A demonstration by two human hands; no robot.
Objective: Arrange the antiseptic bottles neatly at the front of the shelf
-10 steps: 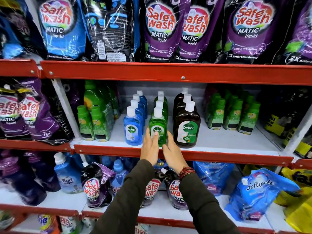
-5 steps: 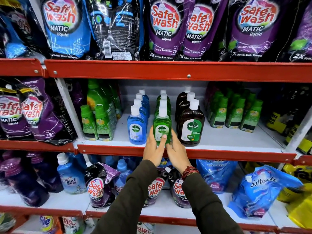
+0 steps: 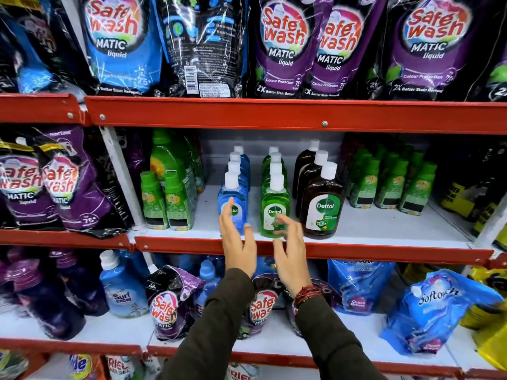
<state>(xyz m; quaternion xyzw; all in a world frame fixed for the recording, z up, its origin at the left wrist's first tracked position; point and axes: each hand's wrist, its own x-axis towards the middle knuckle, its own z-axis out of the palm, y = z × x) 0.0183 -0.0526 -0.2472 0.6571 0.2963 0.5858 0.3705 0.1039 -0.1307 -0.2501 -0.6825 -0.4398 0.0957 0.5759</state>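
- The shelf (image 3: 356,223) is white with a red front lip; I take the brown bottle as my landmark for everything on it.
- Purple and blue detergent pouches (image 3: 282,48) hang on the level above the brown bottle, and more pouches and bottles sit on the level below it.
- The brown bottle (image 3: 322,207) stands upright at the front edge, white cap up, Dettol label facing me, with two more brown ones lined up behind it.
- Small green bottles (image 3: 392,185) stand in rows to the right of the brown bottle, well apart from it.
- The green bottle (image 3: 274,204) stands just left of the brown one, at the front, heading its own row.
- The blue bottle (image 3: 233,198) is further left of the brown one, beyond the green, also at the front of a row.
- My left hand (image 3: 237,242) is open, fingers spread, in front of the blue bottle's lower part, gripping nothing; I cannot tell if it touches.
- My right hand (image 3: 290,250) is open too, fingers loosely curled before the green bottle's base, blurred, holding nothing.
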